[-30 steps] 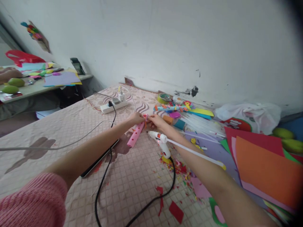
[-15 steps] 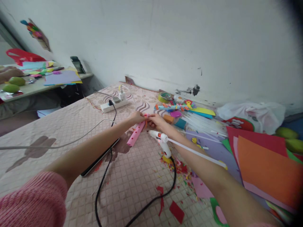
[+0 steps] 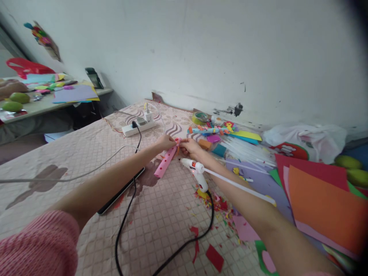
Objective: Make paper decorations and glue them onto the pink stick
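A pink paper tube with red dots (image 3: pixel 166 162) slants down toward me on the tablecloth, its far end between my hands. My left hand (image 3: pixel 167 143) is closed on the tube's upper part. Across from it, my right hand (image 3: pixel 189 147) pinches an orange strip (image 3: pixel 177 148) at the tube's far end; the fingertips partly hide the strip. Just below my right hand lies a white glue gun (image 3: pixel 196 172) with its red light on, a long glue stick (image 3: pixel 238 185) poking out of its back over my right forearm.
A white power strip (image 3: pixel 139 128) stands at the back left. Black cord (image 3: pixel 184 244) loops across the front. Paper scraps (image 3: pixel 220 205) litter the right side, near glue sticks (image 3: pixel 248 150) and coloured sheets (image 3: pixel 324 199). Another person's hand (image 3: pixel 11 89) rests on the far left table.
My fingers have shifted very slightly around the tube's far end. The tube and glue gun stay in place.
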Motion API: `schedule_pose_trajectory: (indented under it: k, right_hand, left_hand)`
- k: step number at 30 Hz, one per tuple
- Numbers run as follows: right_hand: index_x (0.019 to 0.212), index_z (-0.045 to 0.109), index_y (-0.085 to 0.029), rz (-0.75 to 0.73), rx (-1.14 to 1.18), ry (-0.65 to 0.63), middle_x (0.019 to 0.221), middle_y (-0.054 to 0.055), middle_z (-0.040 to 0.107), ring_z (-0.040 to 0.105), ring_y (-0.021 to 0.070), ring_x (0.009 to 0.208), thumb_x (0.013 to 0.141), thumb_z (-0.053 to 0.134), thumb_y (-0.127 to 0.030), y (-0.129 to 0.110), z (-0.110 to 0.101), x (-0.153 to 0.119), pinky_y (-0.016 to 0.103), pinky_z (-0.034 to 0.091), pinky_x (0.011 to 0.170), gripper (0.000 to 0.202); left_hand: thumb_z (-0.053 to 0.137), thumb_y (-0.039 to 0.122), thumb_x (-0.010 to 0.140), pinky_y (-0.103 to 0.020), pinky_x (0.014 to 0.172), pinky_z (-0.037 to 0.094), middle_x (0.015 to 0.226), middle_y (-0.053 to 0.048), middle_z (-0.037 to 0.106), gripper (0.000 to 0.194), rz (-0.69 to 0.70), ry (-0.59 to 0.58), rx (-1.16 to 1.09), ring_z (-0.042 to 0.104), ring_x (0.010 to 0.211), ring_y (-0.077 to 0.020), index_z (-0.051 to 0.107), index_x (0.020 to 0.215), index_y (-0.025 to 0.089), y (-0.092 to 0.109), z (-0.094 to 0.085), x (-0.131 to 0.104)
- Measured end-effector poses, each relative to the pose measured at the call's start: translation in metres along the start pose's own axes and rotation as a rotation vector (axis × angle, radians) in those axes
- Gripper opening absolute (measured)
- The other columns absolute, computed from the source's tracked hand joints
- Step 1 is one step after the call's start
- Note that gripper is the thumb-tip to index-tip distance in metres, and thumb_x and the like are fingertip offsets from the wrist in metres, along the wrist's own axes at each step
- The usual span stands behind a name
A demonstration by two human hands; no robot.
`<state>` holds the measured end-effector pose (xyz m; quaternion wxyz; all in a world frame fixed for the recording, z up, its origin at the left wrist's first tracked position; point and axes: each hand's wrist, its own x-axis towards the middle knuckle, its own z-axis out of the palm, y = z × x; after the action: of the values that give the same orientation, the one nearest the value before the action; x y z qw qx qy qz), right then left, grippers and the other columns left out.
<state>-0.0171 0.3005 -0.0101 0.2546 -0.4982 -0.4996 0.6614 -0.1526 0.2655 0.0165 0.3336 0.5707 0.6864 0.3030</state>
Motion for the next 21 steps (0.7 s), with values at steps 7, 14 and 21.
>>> schedule_pose_trajectory:
  k: [7,14,21]
  right_hand:
    - [0.104,0.054,-0.014,-0.043,0.065,0.060,0.081,0.001,0.060,0.057,0.0086,0.058,0.087,0.055,-0.025,0.0016,0.0011,-0.0053,0.022,0.048,0.051,0.021]
    - [0.088,0.047,-0.019,-0.090,0.102,0.066,0.042,-0.011,0.044,0.036,0.0036,0.030,0.076,0.063,-0.009,0.0027,0.0015,-0.0053,0.013,0.025,0.031,0.022]
    - [0.099,0.054,-0.014,-0.091,0.055,0.089,0.070,-0.002,0.058,0.052,0.0067,0.049,0.084,0.058,-0.021,0.0064,0.0025,-0.0042,0.018,0.043,0.044,0.017]
  left_hand:
    - [0.065,0.031,0.061,-0.019,0.041,0.024,0.041,0.004,0.043,0.020,-0.001,0.026,0.115,0.037,0.042,-0.0069,0.061,0.053,0.013,0.0018,0.0029,-0.0003]
    - [0.064,0.030,0.062,-0.019,0.041,0.025,0.039,0.005,0.043,0.018,-0.014,0.014,0.132,0.037,0.042,-0.0069,0.062,0.055,0.013,0.0006,0.0069,0.0054]
    - [0.064,0.029,0.062,-0.020,0.041,0.023,0.037,0.006,0.038,0.021,0.005,0.013,0.128,0.034,0.041,-0.0062,0.059,0.050,0.013,-0.0021,0.0078,0.0076]
